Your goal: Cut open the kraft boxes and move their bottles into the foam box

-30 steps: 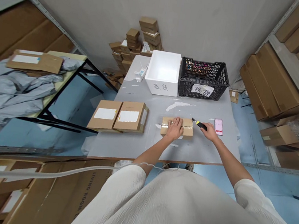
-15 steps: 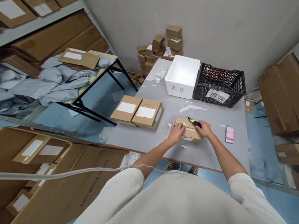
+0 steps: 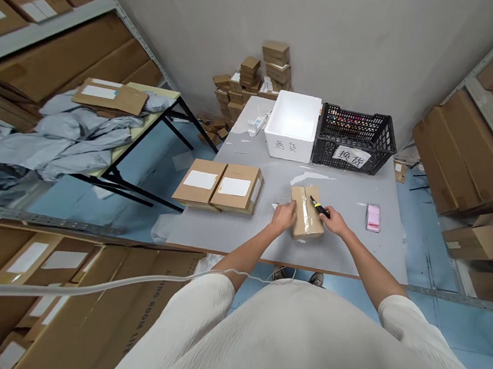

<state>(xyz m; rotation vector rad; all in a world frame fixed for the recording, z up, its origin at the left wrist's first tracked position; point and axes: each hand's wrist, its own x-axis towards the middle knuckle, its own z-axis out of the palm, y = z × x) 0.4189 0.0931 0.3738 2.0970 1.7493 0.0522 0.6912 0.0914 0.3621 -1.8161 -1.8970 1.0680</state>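
Note:
A taped cardboard box (image 3: 307, 217) stands on the grey table, its long side pointing away from me and slightly turned. My left hand (image 3: 285, 215) grips its left side, with the fingers curled against the cardboard. In my right hand (image 3: 333, 221) is a black and yellow utility knife (image 3: 320, 207), its tip pointing up and left over the box's right edge. Clear tape runs lengthwise along the top of the box. Two closed boxes with white labels, a left one (image 3: 199, 182) and a right one (image 3: 237, 187), sit side by side to the left.
At the table's back stand a white foam bin (image 3: 288, 147) and a black plastic crate (image 3: 356, 139). A phone (image 3: 373, 217) lies on the right. Grey parcels (image 3: 84, 139) cover a side table. A large open carton (image 3: 158, 300) is at my lower left. A white cable (image 3: 125, 280) crosses before me.
The box has been turned about a quarter, from lying crosswise to pointing away from me. My left hand has shifted from its top to its left side. The knife stays in my right hand.

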